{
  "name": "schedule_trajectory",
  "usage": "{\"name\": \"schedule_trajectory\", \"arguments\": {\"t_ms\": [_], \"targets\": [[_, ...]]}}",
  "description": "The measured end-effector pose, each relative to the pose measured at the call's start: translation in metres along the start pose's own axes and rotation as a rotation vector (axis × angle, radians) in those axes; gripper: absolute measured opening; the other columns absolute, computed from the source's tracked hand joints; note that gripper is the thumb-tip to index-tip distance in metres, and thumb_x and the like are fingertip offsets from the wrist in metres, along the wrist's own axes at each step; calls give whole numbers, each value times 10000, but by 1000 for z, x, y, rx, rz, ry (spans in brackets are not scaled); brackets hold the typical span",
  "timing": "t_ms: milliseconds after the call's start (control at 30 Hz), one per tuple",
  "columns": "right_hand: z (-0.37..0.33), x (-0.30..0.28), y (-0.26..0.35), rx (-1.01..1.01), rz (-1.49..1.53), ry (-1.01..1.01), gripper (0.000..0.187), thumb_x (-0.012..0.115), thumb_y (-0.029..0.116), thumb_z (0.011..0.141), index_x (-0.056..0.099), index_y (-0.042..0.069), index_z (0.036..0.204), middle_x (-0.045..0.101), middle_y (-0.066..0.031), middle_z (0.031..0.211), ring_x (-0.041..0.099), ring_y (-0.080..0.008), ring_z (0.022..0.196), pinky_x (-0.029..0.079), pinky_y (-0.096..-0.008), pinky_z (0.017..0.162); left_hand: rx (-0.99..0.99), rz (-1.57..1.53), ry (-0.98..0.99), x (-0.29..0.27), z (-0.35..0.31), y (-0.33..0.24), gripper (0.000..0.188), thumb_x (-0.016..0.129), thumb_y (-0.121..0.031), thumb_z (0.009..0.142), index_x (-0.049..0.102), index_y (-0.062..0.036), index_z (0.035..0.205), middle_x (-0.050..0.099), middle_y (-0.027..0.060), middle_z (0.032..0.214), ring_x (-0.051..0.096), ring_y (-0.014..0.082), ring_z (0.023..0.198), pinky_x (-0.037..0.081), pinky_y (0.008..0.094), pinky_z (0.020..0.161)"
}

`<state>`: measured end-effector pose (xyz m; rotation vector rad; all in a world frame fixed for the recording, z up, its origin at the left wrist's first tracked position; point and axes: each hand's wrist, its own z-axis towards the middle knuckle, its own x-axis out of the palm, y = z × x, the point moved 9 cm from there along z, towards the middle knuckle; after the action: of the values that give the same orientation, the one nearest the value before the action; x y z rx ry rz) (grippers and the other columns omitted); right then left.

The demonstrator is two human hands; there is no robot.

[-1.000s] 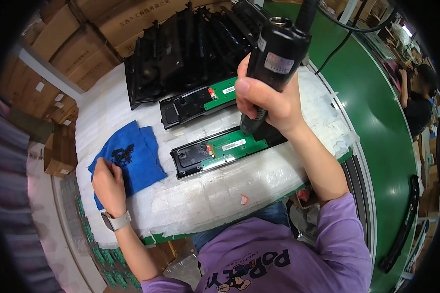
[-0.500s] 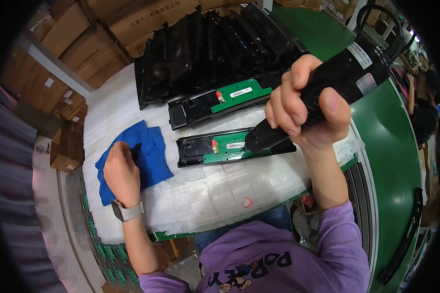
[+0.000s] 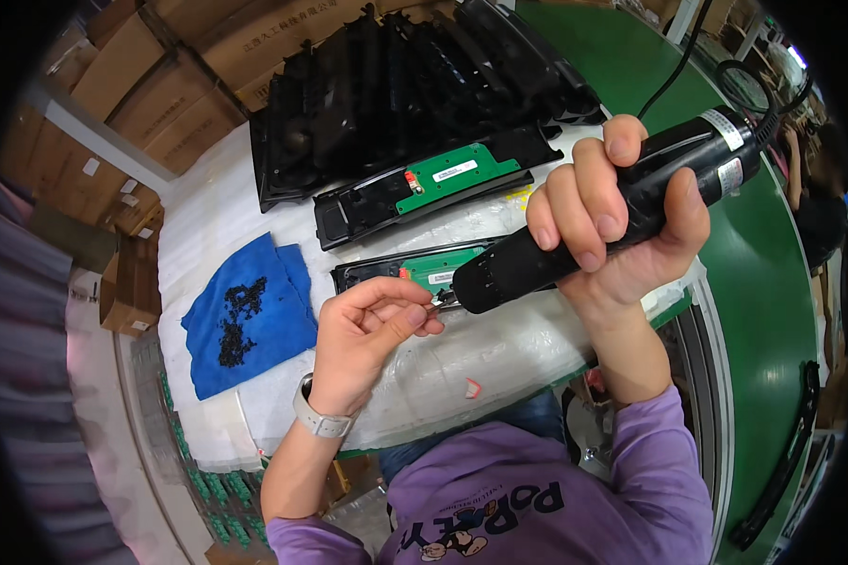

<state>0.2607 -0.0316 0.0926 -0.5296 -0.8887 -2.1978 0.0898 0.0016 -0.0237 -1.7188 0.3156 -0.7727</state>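
Note:
A black corded electric screwdriver (image 3: 511,271) fills my right hand (image 3: 622,212), its fingers wrapped round the body and its nose pointing left and down. At that nose, the thumb and fingertips of my left hand (image 3: 372,325) pinch a tiny dark screw (image 3: 441,299); whether it touches the bit is too small to tell. Just behind lies a long black plastic housing (image 3: 356,273) carrying a green circuit board (image 3: 471,258), partly covered by my left hand and the tool. Small black screws (image 3: 238,330) lie heaped on a blue cloth (image 3: 287,315) to the left.
Another black housing (image 3: 344,215) with a green board lies just beyond the first. Farther back stands a large stack of black plastic parts (image 3: 377,108), before cardboard boxes (image 3: 278,47). White padding (image 3: 207,207) covers the table. A green surface (image 3: 758,320) runs along the right.
My left hand has moved right from the cloth to the screwdriver's nose, uncovering the screw pile. The screwdriver has lifted off the board and shifted slightly toward me.

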Motion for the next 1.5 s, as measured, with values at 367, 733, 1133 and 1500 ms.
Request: {"name": "schedule_trajectory", "arguments": {"t_ms": [367,733,1133,1500], "targets": [[-6,1,-8,25,-79,-87,358,459,381,851,442,45,975,462,-17,588,415,-111,409,421,-307,494,40,117,46,1,1,6,125,647,49,758,612,51,877,639,95,815,635,152,777,496,224,709],[-3,-11,0,269,-470,-34,376,586,311,794,429,3,941,457,-24,558,424,-103,393,384,-261,430,597,1285,19,33,-6,-32,496,751,-184,635,563,3,1055,560,136,1115,516,301,1080,416,380,892],[-2,-23,-11,347,-684,-155,324,605,226,712,433,-16,839,429,-42,501,371,-93,356,307,-217,343,592,1407,24,24,-5,-14,333,680,-96,688,595,-8,998,559,133,1120,496,324,1101,407,395,909],[-7,-13,-26,412,-582,-70,263,668,97,631,456,-2,750,483,-47,532,424,-87,399,349,-204,380,610,1406,-6,26,-4,-13,288,671,-33,675,608,-3,954,574,134,1068,524,318,1063,436,380,874]]}}
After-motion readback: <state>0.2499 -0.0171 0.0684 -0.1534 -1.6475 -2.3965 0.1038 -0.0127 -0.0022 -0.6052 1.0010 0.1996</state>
